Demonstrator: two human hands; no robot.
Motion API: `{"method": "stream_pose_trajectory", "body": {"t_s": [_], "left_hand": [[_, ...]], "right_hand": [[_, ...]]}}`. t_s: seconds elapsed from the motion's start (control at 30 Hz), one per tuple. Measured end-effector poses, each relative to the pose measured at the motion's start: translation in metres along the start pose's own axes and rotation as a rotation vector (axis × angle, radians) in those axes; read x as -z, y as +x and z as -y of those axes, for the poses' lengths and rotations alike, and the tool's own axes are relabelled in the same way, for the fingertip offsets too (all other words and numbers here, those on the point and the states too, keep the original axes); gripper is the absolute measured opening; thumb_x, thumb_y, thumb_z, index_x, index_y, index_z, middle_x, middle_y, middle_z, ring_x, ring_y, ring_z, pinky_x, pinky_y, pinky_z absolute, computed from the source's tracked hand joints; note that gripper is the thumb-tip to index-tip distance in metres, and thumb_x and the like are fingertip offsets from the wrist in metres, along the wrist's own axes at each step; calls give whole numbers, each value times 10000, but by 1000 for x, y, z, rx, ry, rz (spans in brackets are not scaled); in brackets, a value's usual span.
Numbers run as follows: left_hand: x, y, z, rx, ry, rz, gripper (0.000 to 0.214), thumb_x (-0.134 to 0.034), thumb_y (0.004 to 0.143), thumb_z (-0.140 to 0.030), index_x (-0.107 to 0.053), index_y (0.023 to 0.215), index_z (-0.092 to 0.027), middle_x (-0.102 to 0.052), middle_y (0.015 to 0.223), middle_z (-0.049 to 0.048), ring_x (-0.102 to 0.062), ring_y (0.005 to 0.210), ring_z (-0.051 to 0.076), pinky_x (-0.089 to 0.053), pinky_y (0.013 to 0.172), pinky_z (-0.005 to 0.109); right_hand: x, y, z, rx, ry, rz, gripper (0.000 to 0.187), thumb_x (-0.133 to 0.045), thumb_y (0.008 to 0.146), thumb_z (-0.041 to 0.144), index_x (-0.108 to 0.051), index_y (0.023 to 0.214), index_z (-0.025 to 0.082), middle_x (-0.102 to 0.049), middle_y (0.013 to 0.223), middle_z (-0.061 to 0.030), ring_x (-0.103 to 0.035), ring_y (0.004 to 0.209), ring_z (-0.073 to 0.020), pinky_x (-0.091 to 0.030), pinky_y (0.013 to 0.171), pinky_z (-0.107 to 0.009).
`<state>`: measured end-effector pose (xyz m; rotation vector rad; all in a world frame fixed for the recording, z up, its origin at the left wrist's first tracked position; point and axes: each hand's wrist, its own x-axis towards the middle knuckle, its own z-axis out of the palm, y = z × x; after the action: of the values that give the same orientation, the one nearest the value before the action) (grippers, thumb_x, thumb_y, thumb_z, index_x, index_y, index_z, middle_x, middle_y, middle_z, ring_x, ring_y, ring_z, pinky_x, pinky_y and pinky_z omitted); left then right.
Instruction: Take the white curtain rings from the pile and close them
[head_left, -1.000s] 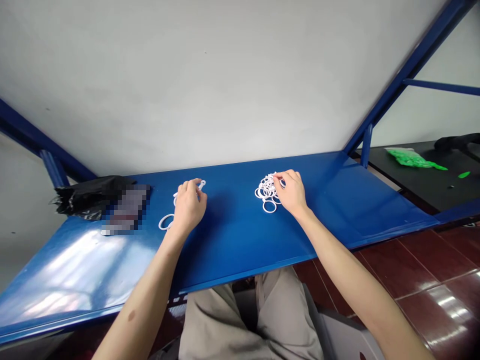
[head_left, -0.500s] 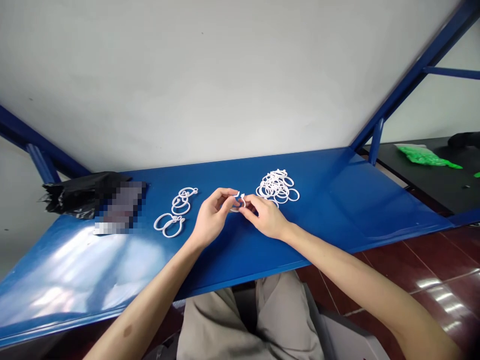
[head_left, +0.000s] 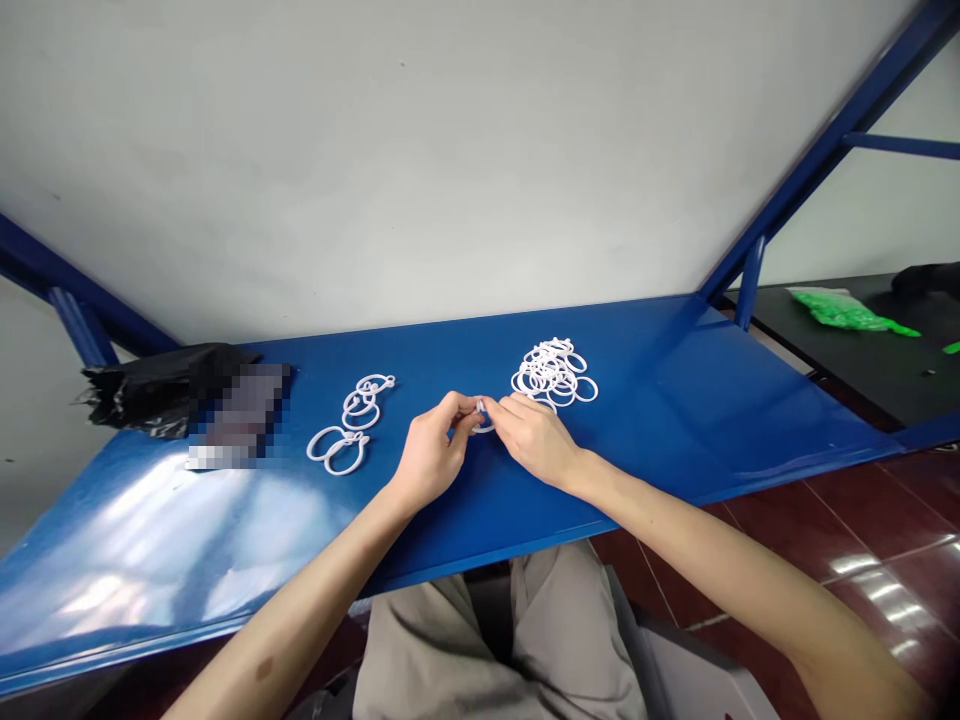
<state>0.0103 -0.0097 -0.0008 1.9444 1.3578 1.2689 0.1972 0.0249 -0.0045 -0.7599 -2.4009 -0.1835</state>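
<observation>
Between my two hands is a white plastic ring (head_left: 484,429), which looks like a curtain ring with a small knob; its lower curve shows under the fingers and the rest is covered. My left hand (head_left: 435,447) pinches it from the left. From the right, my right hand (head_left: 534,436) grips it, fingers closed and meeting the left fingertips at the ring's top. Beyond my right hand lies a heap of similar white rings (head_left: 551,372). Several more rings (head_left: 346,456) lie in a loose row left of my left hand.
The blue tabletop (head_left: 660,400) runs along a pale wall. At its left lie a black plastic bag (head_left: 150,385) and a blurred-out flat object (head_left: 244,415). Blue frame bars (head_left: 750,280) rise at both ends. On a black table at right rests a green bag (head_left: 847,308).
My hands have come closer together on the ring. Its ends stood apart at the top before; now my fingertips press together there. The heap and the row have not moved.
</observation>
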Motion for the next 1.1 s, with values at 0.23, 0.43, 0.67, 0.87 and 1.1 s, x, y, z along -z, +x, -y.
{"method": "stream_pose_trajectory", "body": {"t_s": [0.23,0.43,0.67,0.87,1.1], "left_hand": [[2,-4,9,-200,258,-31,105,-514,988,-243,-593,922,-224,-776,909,21,-746,770,148,-532,657,213],[-1,-1,11,-177,354,-17,116,-495,998,-265,-592,953,-220,-768,912,34,-739,774,159,-530,659,232],[16,21,7,-151,565,-8,355,-507,995,-370,-574,1300,-202,-700,1192,106,-659,1107,245,-511,998,389],[59,29,37,214,994,-125,484,-461,943,-272,-561,1390,-117,-580,1372,202,-510,1237,402,-458,982,534],[73,31,47,352,1059,4,400,-382,954,-250,-687,1189,-141,-661,1180,196,-561,1115,371,-476,867,480]], "right_hand": [[1,-1,5,85,-148,2,291,-404,1046,106,-661,1175,60,-657,791,-74,-561,739,-199,-454,615,-329],[-3,1,4,20,-117,73,298,-434,1034,92,-645,1244,103,-656,807,-73,-584,784,-202,-457,649,-315],[7,12,-24,-334,-3,-38,314,-417,1064,277,-660,1251,212,-663,1024,-81,-612,874,-207,-501,763,-332],[28,3,-77,-706,-1,-195,296,-473,999,292,-665,1203,197,-693,1044,-83,-652,887,-218,-511,810,-352],[39,-5,-100,-1034,-147,-19,233,-526,944,282,-736,1009,206,-701,1033,-96,-645,946,-249,-486,787,-344]]}}
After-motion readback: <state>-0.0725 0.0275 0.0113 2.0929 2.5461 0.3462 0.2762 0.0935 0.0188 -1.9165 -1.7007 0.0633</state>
